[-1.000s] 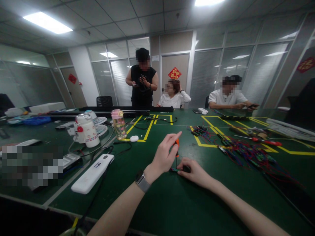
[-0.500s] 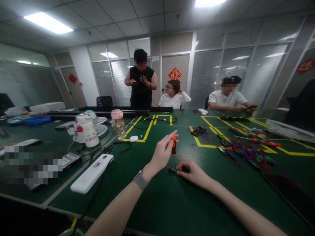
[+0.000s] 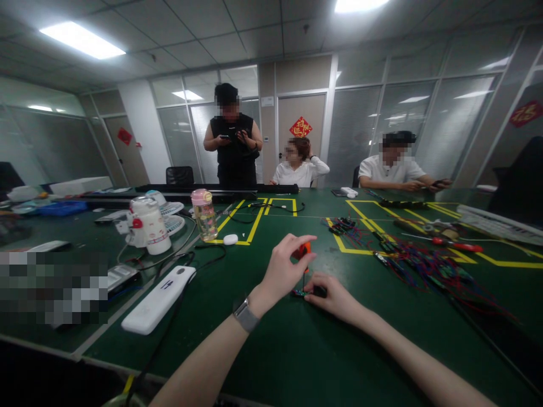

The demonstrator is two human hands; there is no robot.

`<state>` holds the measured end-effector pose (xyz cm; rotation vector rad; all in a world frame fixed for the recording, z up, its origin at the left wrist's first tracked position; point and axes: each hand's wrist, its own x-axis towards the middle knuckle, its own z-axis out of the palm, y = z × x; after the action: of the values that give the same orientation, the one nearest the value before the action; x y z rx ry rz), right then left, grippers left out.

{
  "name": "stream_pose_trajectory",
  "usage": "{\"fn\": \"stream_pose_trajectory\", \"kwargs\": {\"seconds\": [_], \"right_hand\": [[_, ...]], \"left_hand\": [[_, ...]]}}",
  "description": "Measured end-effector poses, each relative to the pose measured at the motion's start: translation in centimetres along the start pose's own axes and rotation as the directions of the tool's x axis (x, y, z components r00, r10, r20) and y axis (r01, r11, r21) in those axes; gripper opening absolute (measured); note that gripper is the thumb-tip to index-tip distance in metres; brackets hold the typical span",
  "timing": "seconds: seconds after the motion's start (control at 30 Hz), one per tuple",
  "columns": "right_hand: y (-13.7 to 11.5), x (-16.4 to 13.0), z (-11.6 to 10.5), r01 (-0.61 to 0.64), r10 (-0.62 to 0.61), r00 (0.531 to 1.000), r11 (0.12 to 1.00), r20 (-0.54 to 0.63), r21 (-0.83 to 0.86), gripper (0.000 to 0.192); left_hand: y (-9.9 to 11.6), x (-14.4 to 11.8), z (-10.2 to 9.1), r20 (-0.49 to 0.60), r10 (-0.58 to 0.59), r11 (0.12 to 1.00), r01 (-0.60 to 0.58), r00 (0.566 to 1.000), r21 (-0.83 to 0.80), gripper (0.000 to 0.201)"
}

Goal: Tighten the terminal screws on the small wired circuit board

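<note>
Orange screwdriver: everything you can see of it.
The screwdriver has an orange and dark handle and a thin, metal-looking shaft. It stands nearly upright over the green table, lower end at the small circuit board. The left grip curls around the handle, partly hiding it; the tip is too small to make out.

Both forearms are bare as far as they show, the left entering from seven o'clock and the right from four, each narrowing to a slim wrist. Just behind the left hand (image 3: 286,265), toward seven o'clock, sits a watch (image 3: 241,308) with a dark, rounded-rectangular face in a silvery case. Its wide grey band (image 3: 248,321) looks like woven mesh, though blur leaves that uncertain. The right hand (image 3: 330,294), at five o'clock, is ungloved, as is the left.
</note>
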<state>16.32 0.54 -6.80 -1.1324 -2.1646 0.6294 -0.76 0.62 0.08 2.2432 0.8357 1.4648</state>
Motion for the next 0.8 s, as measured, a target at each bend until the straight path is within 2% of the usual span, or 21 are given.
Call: {"fn": "stream_pose_trajectory", "kwargs": {"seconds": [0.07,0.13,0.2,0.3,0.37,0.5,0.6,0.67,0.73,0.8], "right_hand": [[0.0,0.0,0.0,-0.004,0.004,1.000,1.000,0.002,-0.003,0.004],[-0.1,0.0,0.0,-0.004,0.004,1.000,1.000,0.000,-0.006,0.004],[0.0,0.0,0.0,-0.003,0.003,1.000,1.000,0.002,-0.008,0.004],[-0.1,0.0,0.0,-0.003,0.003,1.000,1.000,0.007,-0.007,0.004],[-0.2,-0.1,0.0,-0.009,0.009,1.000,1.000,0.005,-0.006,0.004],[-0.3,0.0,-0.2,-0.033,0.033,0.999,0.999,0.021,-0.005,0.007],[-0.4,0.2,-0.9,-0.059,0.058,0.998,0.994,0.016,0.096,0.022],[-0.7,0.5,-1.5,-0.036,0.053,0.997,0.970,-0.064,0.240,0.033],[-1.3,0.8,-2.1,0.031,0.036,0.986,0.919,-0.161,0.394,0.035],[-2.2,1.3,-2.4,0.078,0.033,0.974,0.881,-0.225,0.466,0.035]], "left_hand": [[0.1,0.0,-0.1,-0.055,0.013,0.997,-0.009,0.998,0.081,0.030],[0.1,0.0,-0.2,-0.037,0.022,0.998,-0.020,0.999,0.061,0.033],[-0.1,0.0,-0.1,0.010,0.010,0.998,-0.010,1.000,-0.054,0.036],[-0.5,0.0,0.1,0.055,-0.062,0.962,0.074,0.997,-0.264,0.039],[-0.7,0.0,0.2,0.052,-0.102,0.949,0.112,0.993,-0.294,0.035],[-0.4,0.2,-0.2,0.001,-0.103,0.984,0.102,0.995,-0.144,0.022],[0.2,0.2,-0.4,0.002,-0.056,0.997,0.056,0.998,-0.052,0.020],[0.5,0.2,-0.4,-0.005,-0.010,1.000,0.010,1.000,0.000,0.022],[0.7,0.3,-0.4,-0.021,0.034,0.998,-0.033,0.999,0.044,0.024],[0.8,0.3,-0.4,-0.032,0.056,0.996,-0.054,0.998,0.067,0.026]]}}
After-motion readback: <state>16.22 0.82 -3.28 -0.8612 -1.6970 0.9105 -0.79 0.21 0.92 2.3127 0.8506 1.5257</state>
